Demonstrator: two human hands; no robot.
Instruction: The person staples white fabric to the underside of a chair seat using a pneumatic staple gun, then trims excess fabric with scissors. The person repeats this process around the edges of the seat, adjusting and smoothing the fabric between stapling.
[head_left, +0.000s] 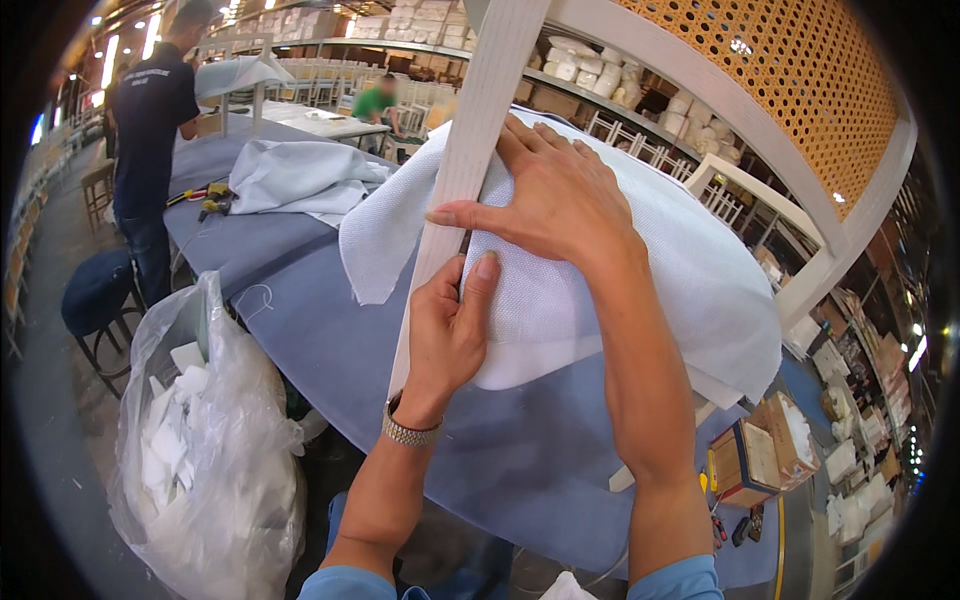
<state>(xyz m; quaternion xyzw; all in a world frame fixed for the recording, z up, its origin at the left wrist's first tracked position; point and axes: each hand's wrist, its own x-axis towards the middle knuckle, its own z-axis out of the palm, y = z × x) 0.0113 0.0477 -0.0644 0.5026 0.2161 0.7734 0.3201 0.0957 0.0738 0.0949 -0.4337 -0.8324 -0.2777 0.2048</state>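
A white wooden chair frame (472, 120) with a woven cane back (790, 75) lies tipped over in front of me. Pale, coarse-woven fabric (690, 265) drapes over its padded seat, and a loose flap hangs left of the upright post. My right hand (565, 190) presses flat on the fabric, fingers stretched and thumb reaching across the post. Just below it, my left hand (445, 330) is closed at the fabric's edge beside the post, thumb on the cloth. Its other fingers are partly hidden. A metal-banded watch circles my left wrist.
The chair rests on a blue-grey covered table (330, 275). A folded pale cloth (300, 175) and hand tools (213, 200) lie at its far left. A clear bag of white scraps (210, 430) stands at left, a wooden box (745, 462) at right. Two people work farther back.
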